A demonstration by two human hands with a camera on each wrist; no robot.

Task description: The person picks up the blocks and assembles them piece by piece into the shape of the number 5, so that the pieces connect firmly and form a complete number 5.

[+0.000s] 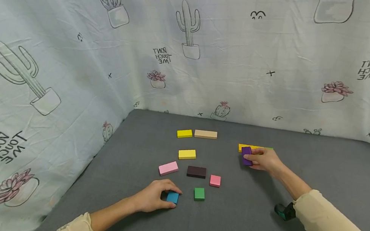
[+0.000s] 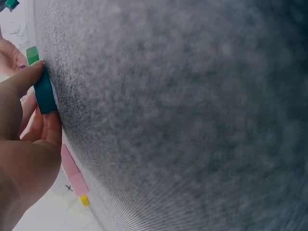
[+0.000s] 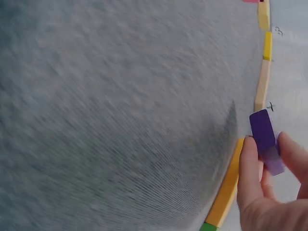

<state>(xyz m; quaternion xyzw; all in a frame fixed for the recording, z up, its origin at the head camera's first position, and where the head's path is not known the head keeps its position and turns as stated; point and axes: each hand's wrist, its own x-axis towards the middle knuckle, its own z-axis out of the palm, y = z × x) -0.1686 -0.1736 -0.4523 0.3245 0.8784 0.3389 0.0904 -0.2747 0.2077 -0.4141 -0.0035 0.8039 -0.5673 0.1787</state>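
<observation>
My left hand pinches a blue block between thumb and fingers, low on the grey tabletop. In the left wrist view the same blue block appears against the cloth. My right hand holds a purple block at the right, and in the right wrist view this purple block is tilted between thumb and fingers. Just behind it lies a long orange-yellow block, partly covered by the hand, with a green block at its right end.
Between the hands lie a green block, a red-pink block, a dark brown block and a pink block. Farther back are two yellow blocks and a beige block. A cactus-print curtain hangs behind the table.
</observation>
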